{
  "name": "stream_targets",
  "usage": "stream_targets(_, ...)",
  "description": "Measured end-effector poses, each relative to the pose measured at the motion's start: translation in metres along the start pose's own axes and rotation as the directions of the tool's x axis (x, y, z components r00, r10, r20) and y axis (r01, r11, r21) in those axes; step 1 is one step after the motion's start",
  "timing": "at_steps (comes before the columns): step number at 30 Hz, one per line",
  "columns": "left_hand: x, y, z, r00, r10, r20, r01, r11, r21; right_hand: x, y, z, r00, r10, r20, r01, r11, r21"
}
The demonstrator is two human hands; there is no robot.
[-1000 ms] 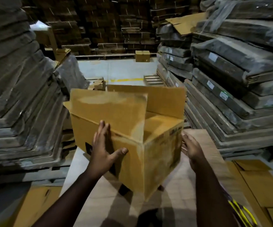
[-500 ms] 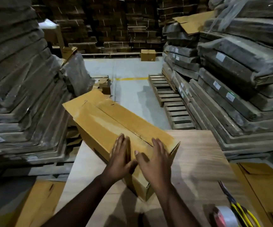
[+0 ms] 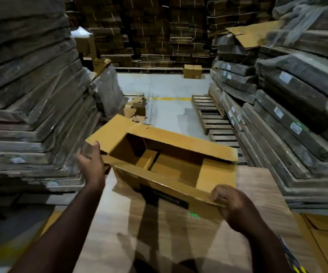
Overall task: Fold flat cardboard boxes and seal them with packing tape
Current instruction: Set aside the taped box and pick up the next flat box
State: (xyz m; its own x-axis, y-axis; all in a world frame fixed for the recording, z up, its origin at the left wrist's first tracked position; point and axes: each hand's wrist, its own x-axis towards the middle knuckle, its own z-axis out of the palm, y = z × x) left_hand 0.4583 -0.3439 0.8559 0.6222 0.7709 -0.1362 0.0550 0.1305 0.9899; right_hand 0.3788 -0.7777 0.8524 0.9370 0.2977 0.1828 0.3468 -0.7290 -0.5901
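Warehouse aisle, seen from my head. Wrapped stacks of flat cardboard [image 3: 31, 107] are rising on the left, and matching stacks [image 3: 301, 107] are stepping up on the right. The wooden worktop [image 3: 257, 209] is running from the near edge to mid-scene.

The cardboard box [image 3: 171, 166] is sitting on the worktop's far left part, erected, its open mouth facing up toward me and its long axis running from far left to near right. Inside, the bottom flaps are lying folded, with a dark gap showing between them. The top flaps are standing open: a long one along the far side, a short one at the far left end.

My left hand [image 3: 91, 164] is reaching at the box's left end, fingers loosely spread, thumb touching the short flap; motion blur is making a firm hold impossible to confirm. My right hand [image 3: 236, 207] is curling its fingers over the near right rim, pinching the near wall's edge.

Step in hand, as I judge it: steadying the formed box, before sealing. I am expecting the next move to call for squaring the walls, folding the short flaps before the long ones, then fetching tape. No tape roll is showing in this view.
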Motion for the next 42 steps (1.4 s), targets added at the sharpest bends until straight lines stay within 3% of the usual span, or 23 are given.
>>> stream_targets(2,0.022,-0.008,-0.014,0.995,-0.104,-0.006,0.104,0.992,0.067,-0.008,0.020,-0.013,0.976,0.146,0.159,-0.167,0.978,0.127)
stream_targets(4,0.028,-0.011,-0.018,0.978,-0.203,0.047,0.200,0.978,0.052,-0.007,0.016,-0.029,0.878,0.249,0.408,-0.358,0.908,0.217)
stream_targets(6,0.023,-0.005,-0.017,0.961,-0.246,0.128,0.242,0.969,0.041,0.003,0.000,-0.041,0.782,0.290,0.552,-0.448,0.877,0.174)
stream_targets(9,0.020,0.004,-0.014,0.957,-0.188,0.221,0.158,0.977,0.146,0.036,-0.017,-0.031,0.741,0.375,0.557,-0.476,0.879,0.042)
stream_targets(11,0.016,0.009,-0.017,0.959,-0.151,0.239,0.096,0.969,0.227,0.067,-0.021,-0.015,0.741,0.436,0.511,-0.426,0.893,-0.144)
stream_targets(16,-0.009,0.028,-0.054,0.870,-0.319,0.376,0.123,0.879,0.460,0.133,-0.029,0.007,0.652,0.544,0.528,-0.435,0.839,-0.326)
stream_targets(17,-0.014,0.027,-0.068,0.836,-0.379,0.397,0.148,0.852,0.502,0.143,-0.030,0.009,0.670,0.550,0.498,-0.408,0.834,-0.372)
stream_targets(19,-0.028,0.022,-0.093,0.805,-0.436,0.403,0.169,0.819,0.548,0.158,-0.029,0.013,0.779,0.498,0.382,-0.362,0.853,-0.375)
stream_targets(22,-0.044,0.007,-0.115,0.847,-0.446,0.291,0.259,0.822,0.507,0.164,-0.024,0.026,0.925,0.379,0.006,-0.379,0.925,-0.019)
stream_targets(24,-0.043,-0.002,-0.119,0.857,-0.464,0.223,0.348,0.841,0.414,0.163,-0.026,0.040,0.944,0.283,-0.170,-0.275,0.959,0.070)
stream_targets(28,-0.023,-0.001,-0.117,0.848,-0.418,0.325,0.306,0.888,0.343,0.167,-0.033,0.064,0.989,0.145,-0.024,-0.143,0.987,0.072)
stream_targets(31,0.002,0.001,-0.101,0.895,-0.322,0.308,0.293,0.946,0.137,0.175,-0.035,0.073,0.982,0.189,0.007,-0.188,0.977,0.097)
stream_targets(33,0.014,0.005,-0.091,0.961,-0.205,0.185,0.186,0.976,0.115,0.180,-0.035,0.074,0.972,0.232,0.023,-0.233,0.964,0.130)
stream_targets(35,0.008,0.016,-0.083,0.982,-0.023,0.186,-0.026,0.966,0.257,0.184,-0.030,0.071,0.962,0.270,0.024,-0.271,0.951,0.151)
stream_targets(38,0.001,0.020,-0.074,0.875,0.086,0.476,-0.327,0.830,0.451,0.188,-0.018,0.066,0.955,0.295,-0.027,-0.288,0.946,0.148)
stream_targets(42,-0.004,0.026,-0.059,0.730,-0.034,0.682,-0.448,0.731,0.516,0.190,-0.017,0.058,0.951,0.306,-0.047,-0.286,0.927,0.245)
